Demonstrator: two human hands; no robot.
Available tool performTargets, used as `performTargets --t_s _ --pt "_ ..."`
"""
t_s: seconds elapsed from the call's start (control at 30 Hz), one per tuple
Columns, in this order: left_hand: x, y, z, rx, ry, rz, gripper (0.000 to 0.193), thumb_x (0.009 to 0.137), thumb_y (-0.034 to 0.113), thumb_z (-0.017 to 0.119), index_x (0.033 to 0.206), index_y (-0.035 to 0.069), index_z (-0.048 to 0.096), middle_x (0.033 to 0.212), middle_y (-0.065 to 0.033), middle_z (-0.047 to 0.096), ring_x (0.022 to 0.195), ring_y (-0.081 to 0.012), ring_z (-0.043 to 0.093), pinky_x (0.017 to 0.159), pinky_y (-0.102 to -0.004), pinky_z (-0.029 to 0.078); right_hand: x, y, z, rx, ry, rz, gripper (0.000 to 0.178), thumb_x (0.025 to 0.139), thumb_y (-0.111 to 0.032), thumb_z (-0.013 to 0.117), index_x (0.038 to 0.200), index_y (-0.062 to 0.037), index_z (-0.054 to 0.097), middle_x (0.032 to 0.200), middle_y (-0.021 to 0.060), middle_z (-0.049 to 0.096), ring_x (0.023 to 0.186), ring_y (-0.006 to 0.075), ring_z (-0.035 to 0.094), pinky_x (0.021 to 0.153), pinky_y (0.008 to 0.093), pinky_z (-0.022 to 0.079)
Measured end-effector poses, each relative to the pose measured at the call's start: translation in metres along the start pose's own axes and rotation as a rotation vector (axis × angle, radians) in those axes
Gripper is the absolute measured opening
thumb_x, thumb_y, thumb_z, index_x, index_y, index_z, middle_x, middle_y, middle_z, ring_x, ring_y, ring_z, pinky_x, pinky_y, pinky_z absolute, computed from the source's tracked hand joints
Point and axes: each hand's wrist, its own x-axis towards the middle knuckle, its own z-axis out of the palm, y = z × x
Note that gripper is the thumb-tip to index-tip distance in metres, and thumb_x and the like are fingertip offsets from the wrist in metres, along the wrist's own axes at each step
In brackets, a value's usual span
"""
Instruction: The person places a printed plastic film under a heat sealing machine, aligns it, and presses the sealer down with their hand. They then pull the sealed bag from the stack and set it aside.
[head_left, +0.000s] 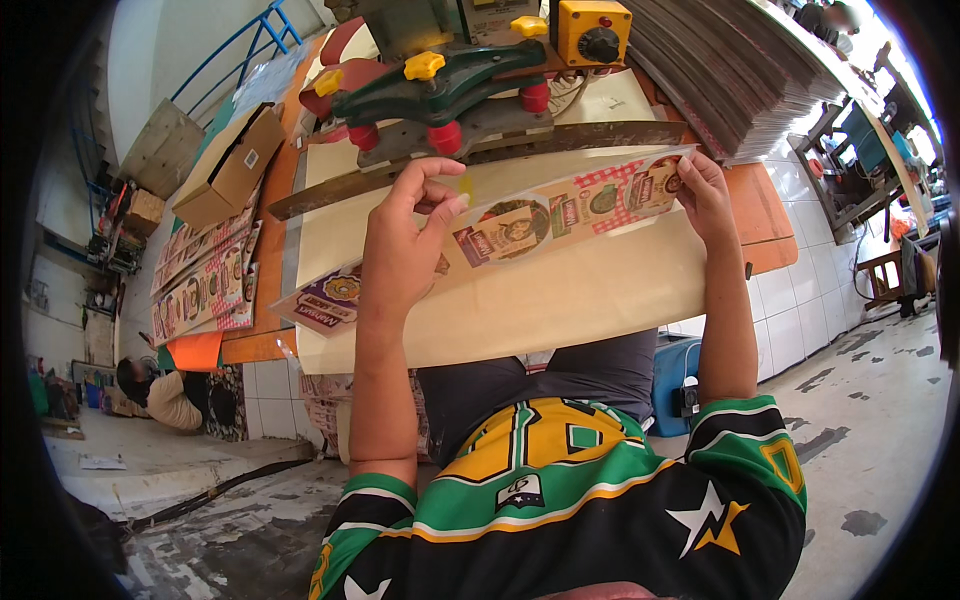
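A long printed sheet (pixel 590 205), with food pictures, labels and red checks, slants over cream-coloured sheeting (pixel 560 290) in front of me. My right hand (pixel 706 195) pinches its far right end between thumb and fingers. My left hand (pixel 405 225) is raised in front of the sheet's left part, hiding some of it, with thumb and forefinger brought close together. A small yellowish scrap (pixel 466 186) shows at those fingertips; what it is I cannot make out. Just beyond the sheet runs a long metal bar (pixel 350 188) below a dark green clamp frame (pixel 445 85).
Yellow knobs (pixel 425 66) top the frame; a yellow control box (pixel 592 32) stands beside it. At left lie printed sheets (pixel 205 290) and an open cardboard box (pixel 232 165). A tall stack of brown sheets (pixel 710 75) rises at right. A person (pixel 180 398) crouches at far left.
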Motion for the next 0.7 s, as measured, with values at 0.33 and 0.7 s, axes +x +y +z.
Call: performTargets --t_s 0.33,0.7 --pt "-0.001 -0.004 -0.008 0.101 -0.033 -0.061 0.02 0.097 0.006 0.067 0.116 0.004 0.067 0.088 -0.0021 0.066 0.084 -0.0107 0.06 0.08 -0.0286 0.051 -0.001 -0.005 0.007 -0.002 -0.046 0.026 0.02 0.103 -0.027 0.066 0.104 -0.0075 0.072 0.083 -0.007 0.065 0.07 -0.0006 0.052 0.056 0.0174 0.034" --pt "0.001 -0.01 -0.003 0.346 -0.091 0.175 0.015 0.092 0.009 0.073 0.099 -0.004 0.07 0.088 -0.0098 0.063 0.082 -0.0199 0.062 0.075 -0.0331 0.051 -0.003 0.006 0.016 -0.092 -0.1 0.152 0.023 0.101 -0.029 0.07 0.099 -0.0068 0.069 0.072 -0.0075 0.058 0.053 0.0009 0.042 0.047 0.0194 0.029"
